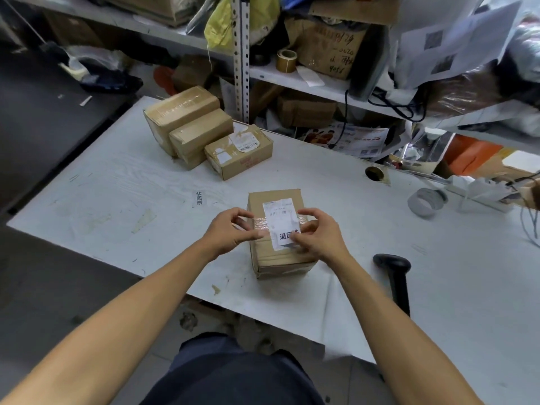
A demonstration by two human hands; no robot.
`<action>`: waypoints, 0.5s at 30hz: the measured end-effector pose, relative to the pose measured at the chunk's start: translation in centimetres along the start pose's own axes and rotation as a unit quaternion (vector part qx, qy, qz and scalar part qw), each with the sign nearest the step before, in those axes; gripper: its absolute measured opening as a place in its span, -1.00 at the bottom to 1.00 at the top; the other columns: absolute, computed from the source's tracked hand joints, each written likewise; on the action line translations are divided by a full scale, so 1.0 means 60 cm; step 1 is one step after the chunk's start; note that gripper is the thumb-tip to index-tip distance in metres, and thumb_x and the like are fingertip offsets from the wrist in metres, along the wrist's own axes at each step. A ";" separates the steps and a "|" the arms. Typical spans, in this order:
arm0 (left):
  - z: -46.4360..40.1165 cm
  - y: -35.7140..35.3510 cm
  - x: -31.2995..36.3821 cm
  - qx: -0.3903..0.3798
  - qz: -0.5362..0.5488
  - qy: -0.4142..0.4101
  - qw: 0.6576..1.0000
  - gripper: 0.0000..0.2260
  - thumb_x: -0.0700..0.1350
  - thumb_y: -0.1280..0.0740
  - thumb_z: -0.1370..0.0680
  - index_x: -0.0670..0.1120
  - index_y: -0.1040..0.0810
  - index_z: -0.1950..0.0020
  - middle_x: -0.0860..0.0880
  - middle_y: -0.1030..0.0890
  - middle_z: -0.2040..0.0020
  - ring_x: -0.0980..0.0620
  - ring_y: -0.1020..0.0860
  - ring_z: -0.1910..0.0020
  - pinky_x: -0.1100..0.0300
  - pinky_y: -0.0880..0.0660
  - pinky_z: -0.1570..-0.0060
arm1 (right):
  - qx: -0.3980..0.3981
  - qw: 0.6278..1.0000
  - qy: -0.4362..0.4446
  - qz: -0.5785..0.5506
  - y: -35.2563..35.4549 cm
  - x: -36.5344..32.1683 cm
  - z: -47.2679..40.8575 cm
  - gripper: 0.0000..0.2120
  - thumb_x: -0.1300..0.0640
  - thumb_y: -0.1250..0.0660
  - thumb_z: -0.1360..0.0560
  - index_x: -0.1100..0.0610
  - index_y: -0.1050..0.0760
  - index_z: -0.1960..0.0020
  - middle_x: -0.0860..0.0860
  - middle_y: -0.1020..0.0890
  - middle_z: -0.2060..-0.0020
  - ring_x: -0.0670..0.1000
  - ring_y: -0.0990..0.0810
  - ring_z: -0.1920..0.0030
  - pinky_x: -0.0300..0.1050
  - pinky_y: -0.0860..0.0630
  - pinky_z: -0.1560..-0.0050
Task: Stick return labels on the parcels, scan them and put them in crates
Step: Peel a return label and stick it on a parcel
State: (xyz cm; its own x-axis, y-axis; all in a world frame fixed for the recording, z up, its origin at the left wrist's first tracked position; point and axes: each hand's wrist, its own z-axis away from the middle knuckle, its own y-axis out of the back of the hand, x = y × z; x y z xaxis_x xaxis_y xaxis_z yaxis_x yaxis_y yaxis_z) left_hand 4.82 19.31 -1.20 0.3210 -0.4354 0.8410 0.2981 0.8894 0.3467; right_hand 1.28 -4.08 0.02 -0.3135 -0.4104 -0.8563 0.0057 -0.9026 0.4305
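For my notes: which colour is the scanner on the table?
Black, seen in the head view: the scanner.

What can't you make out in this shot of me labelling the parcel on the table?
Head view only:
- Return label: its last character is covered by the right hand.
- Shipping label barcode: too blurred to read.
- Scanner: handle runs off the table edge, end unclear.
- Crates: none in frame.
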 end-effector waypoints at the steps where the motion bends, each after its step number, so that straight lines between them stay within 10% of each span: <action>1: -0.002 -0.003 -0.007 0.004 -0.001 0.014 1.000 -0.38 0.00 -0.68 -0.30 0.00 -0.52 -0.30 -0.02 -0.60 -0.03 0.00 -0.60 0.01 0.05 -0.60 -0.02 | 0.016 0.999 0.004 0.048 -0.008 0.003 0.003 -0.41 0.25 -0.60 -0.33 0.03 -0.53 -0.31 0.00 -0.66 0.20 -0.08 -0.66 0.24 0.00 -0.67 0.03; 8: -0.014 -0.022 -0.026 -0.098 0.104 0.122 0.982 -0.18 -0.10 -0.57 -0.46 0.05 -0.20 -0.60 -0.10 -0.54 -0.20 -0.10 -0.57 -0.16 0.00 -0.63 0.04 | 0.100 0.966 -0.035 0.235 -0.028 -0.001 0.032 -0.09 -0.08 -0.60 -0.30 -0.06 -0.26 -0.54 -0.01 -0.46 -0.33 0.04 -0.41 -0.34 0.00 -0.47 -0.24; 15: -0.021 -0.004 -0.026 -0.141 0.155 0.133 0.969 -0.21 -0.23 -0.51 -0.50 0.04 -0.18 -0.62 -0.03 -0.62 -0.06 -0.08 -0.65 -0.06 -0.05 -0.65 0.04 | 0.226 0.970 -0.081 0.039 -0.062 -0.006 0.066 -0.49 -0.07 -0.46 -0.52 -0.05 -0.42 -0.42 -0.08 -0.58 -0.04 -0.07 -0.58 -0.10 -0.23 -0.52 -0.05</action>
State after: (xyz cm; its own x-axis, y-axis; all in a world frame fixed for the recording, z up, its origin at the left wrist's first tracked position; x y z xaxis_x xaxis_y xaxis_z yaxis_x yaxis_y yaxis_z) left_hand 5.37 19.61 -3.11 0.6443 -0.2064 0.7364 0.3707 0.9265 -0.0646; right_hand -2.40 -0.07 -0.16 -0.4748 -0.4163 -0.7754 -0.3691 -0.7057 0.6048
